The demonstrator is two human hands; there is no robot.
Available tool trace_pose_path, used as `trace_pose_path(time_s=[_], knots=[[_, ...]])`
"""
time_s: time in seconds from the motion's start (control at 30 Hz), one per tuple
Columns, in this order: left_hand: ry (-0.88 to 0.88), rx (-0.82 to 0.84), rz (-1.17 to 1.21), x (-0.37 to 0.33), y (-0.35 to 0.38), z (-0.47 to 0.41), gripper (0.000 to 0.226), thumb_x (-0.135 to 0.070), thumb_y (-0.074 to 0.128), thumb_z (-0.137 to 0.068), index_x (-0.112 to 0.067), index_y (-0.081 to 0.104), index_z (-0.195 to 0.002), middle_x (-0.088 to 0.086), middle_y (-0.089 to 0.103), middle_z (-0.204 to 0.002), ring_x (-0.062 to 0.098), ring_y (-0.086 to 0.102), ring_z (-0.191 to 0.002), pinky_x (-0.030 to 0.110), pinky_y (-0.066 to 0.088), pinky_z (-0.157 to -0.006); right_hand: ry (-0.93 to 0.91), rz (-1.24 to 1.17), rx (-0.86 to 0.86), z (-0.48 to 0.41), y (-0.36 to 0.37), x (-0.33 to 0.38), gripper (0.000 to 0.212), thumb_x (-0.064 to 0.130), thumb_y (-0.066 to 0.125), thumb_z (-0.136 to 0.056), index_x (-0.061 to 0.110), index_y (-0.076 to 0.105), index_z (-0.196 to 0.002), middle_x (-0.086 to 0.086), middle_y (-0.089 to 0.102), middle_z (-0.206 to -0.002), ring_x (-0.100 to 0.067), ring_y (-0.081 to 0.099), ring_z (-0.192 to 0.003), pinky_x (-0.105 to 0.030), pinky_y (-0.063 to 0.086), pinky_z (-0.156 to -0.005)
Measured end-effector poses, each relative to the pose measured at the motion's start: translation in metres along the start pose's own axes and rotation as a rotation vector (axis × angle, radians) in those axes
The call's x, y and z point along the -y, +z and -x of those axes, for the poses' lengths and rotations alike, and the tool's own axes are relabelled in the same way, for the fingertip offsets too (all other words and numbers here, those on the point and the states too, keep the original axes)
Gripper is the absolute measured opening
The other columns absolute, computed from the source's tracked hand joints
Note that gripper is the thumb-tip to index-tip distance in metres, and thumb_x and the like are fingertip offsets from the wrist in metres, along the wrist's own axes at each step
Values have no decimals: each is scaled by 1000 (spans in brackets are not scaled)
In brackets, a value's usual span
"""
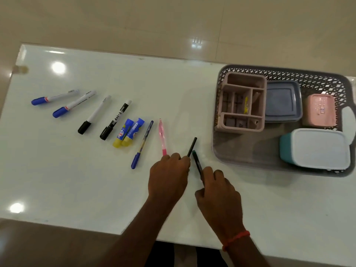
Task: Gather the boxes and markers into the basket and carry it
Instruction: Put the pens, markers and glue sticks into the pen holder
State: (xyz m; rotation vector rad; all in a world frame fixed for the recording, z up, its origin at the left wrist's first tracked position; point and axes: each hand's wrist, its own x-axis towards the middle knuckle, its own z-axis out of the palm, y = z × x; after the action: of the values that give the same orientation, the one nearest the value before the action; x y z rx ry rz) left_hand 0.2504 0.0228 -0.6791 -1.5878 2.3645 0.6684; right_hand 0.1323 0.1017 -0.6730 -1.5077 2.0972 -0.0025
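A grey lattice basket [238, 151] stands at the table's right end. Inside it are a pink divided organiser [241, 102], a blue-grey lidded box [282, 102], a small pink box [319, 110] and a teal box with a white lid [317, 148]. My left hand [168, 178] pinches a thin black pen [192, 146]. My right hand [217, 191] grips a dark pen with a green tip [197, 162]. Both hands hover just left of the basket. Left of them lie a pink pen [162, 136], a blue pen [142, 144], two glue sticks [128, 132], two black-capped markers [115, 120] and two blue-capped markers [73, 104].
The white glossy table [115, 189] has its near edge just behind my forearms and its far edge against a beige tiled floor [134, 20]. A red thread band circles my right wrist [236, 239]. The basket's handle [349, 120] reaches the right frame edge.
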Motion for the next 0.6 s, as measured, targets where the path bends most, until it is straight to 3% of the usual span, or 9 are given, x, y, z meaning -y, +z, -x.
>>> trace_pose_path(time_s=[0.1, 0.2, 0.27, 0.37, 0.5, 0.6], knots=[[-53, -63, 116, -5, -8, 3, 21, -30, 50, -101, -25, 62, -118, -4, 65, -103, 14, 62, -92, 29, 55, -81, -58, -147, -119, 16, -7, -14, 35, 17, 81, -70, 23, 57, -94, 6, 51, -81, -8, 47, -54, -16, 44, -45], [-72, -232, 205, -5, -22, 6, 9, -26, 62, -91, -29, 65, -99, -8, 64, -86, 12, 60, -78, 33, 55, -65, -52, -341, -274, 25, -24, -22, 28, 9, 81, -73, 21, 62, -90, 8, 53, -89, -9, 57, -66, -18, 56, -61], [-71, -362, 277, -5, -30, 8, 9, -21, 68, -87, -27, 67, -94, -9, 65, -82, 11, 60, -72, 31, 53, -60, -71, -481, -392, 25, -40, -25, 25, 1, 81, -72, 15, 67, -88, 5, 58, -90, -6, 60, -74, -10, 53, -68], [-25, -523, 427, -8, -47, 7, 12, -15, 71, -87, -21, 70, -97, -8, 69, -88, 11, 64, -76, 27, 53, -67, -113, -648, -524, 21, -66, -28, 19, -1, 76, -75, 11, 70, -88, 0, 61, -88, -4, 60, -80, -6, 46, -69], [102, -697, 626, -18, -70, 4, 10, -10, 73, -88, -10, 73, -99, -3, 72, -94, 11, 67, -87, 17, 52, -80, -125, -798, -694, 8, -101, -31, 19, 4, 76, -84, 14, 68, -98, -6, 66, -95, -10, 65, -88, -17, 52, -75], [130, -778, 742, -31, -85, 4, 12, -12, 75, -89, -11, 72, -100, -4, 72, -95, 12, 70, -88, 20, 53, -80, -105, -925, -807, -4, -122, -38, 19, 10, 73, -88, 16, 67, -105, -11, 69, -100, -21, 69, -94, -30, 57, -83]])
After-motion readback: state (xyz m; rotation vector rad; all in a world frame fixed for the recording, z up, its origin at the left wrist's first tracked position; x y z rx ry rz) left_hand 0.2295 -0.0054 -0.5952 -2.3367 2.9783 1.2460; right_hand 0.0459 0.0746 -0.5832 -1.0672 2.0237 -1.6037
